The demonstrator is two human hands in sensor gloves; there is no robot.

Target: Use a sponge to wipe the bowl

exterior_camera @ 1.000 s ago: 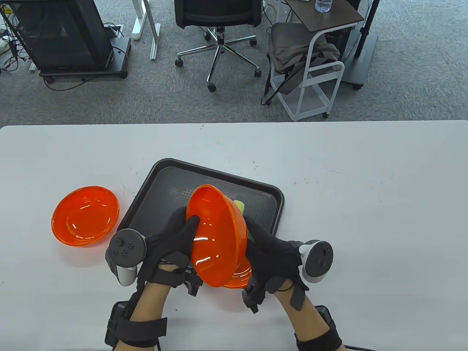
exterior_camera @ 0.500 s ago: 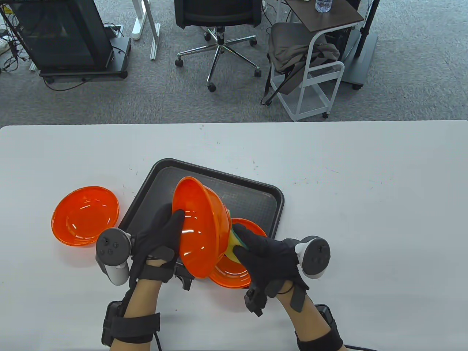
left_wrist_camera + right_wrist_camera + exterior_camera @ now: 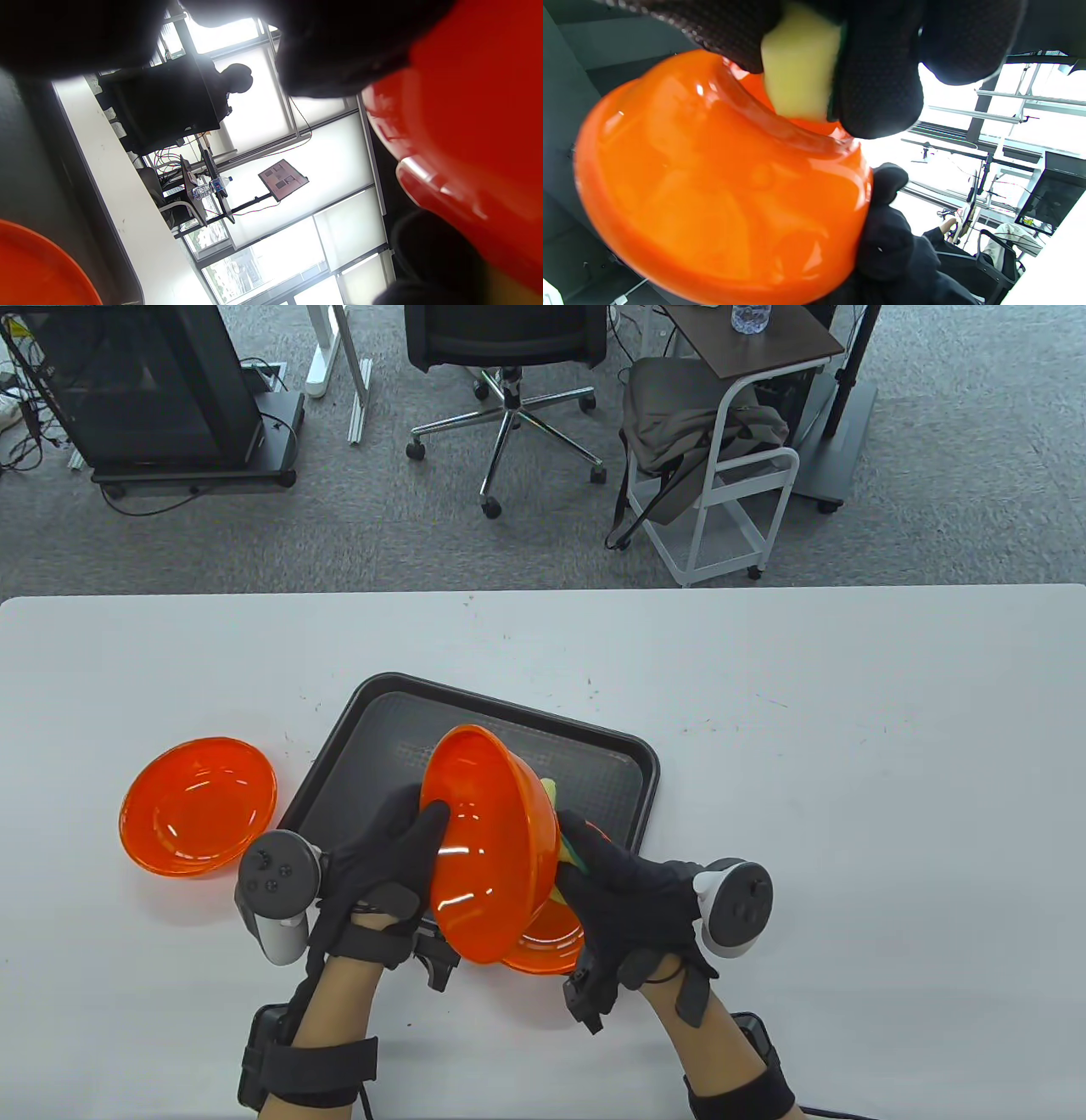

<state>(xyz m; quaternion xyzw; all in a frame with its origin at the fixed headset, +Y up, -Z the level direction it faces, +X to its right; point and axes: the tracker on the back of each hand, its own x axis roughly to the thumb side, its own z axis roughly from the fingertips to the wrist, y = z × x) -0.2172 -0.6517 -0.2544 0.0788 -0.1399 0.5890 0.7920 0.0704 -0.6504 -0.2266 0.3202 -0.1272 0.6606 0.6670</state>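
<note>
Mid-wipe, by the look of it: sponge (image 3: 797,76) pressed against outside of bowl (image 3: 488,848) near its base ring. Couldn't tell how much of surface was covered or whether inside was done; judged more strokes left.

Bowl held up off table (image 3: 848,729), tilted on edge above near edge of black tray (image 3: 632,759), opening facing left. Left hand (image 3: 386,865) gripped rim, thumb inside. Right hand (image 3: 632,899) closed round sponge, yellow w/ green backing, pinched betw. fingers.

Bowl looked glossy translucent orange plastic, bright highlights, no visible dirt. Likely slick, so firm rim grip needed.

Second orange bowl (image 3: 547,942) sat under it; third orange bowl (image 3: 198,806) left of tray.
</note>
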